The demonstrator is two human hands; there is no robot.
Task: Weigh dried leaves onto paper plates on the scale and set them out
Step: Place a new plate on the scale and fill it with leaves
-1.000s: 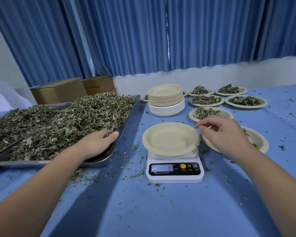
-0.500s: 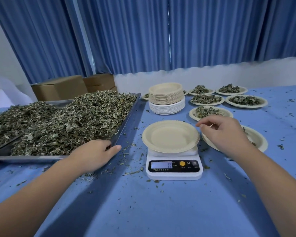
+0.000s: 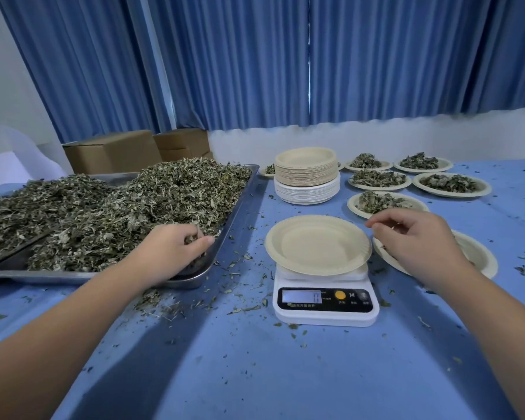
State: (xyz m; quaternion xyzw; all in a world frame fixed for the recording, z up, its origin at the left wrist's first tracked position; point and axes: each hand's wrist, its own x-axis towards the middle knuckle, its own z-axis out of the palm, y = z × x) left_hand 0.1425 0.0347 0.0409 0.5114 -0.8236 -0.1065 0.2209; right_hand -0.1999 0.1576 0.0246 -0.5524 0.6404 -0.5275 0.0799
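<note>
At the near right corner of the metal tray (image 3: 73,275), the left hand (image 3: 176,247) is dug into the dried leaves (image 3: 134,207) — fingers curled, a clump of leaf caught between thumb and fingertips. The right hand (image 3: 415,237) hovers just right of the scale, knuckles up, fingers loosely bent, nothing visible in them. It hangs over the near rim of a nearly bare plate (image 3: 479,256) lying on the table.

Between the hands: an empty paper plate (image 3: 317,245) rests centred on the white scale (image 3: 326,310), overhanging the platform all round. The display (image 3: 301,297) is lit; reading too blurred to be sure of.

Leaves are heaped high across the tray, thickest toward its far right corner. A second heap (image 3: 19,207) lies further left, its tray mostly hidden.

Loose crumbs (image 3: 161,301) are scattered over the blue table cover (image 3: 255,374), densest in front of the tray's near corner.

Behind the scale stands a stack of unused plates (image 3: 306,177) — tan ones on top of white ones. To the right of the stack, filled plates (image 3: 379,178) of leaves are set out in rows, none touching; one more peeks out at the stack's left.

Cardboard boxes (image 3: 112,151) sit behind the tray, below blue curtains (image 3: 255,56).
</note>
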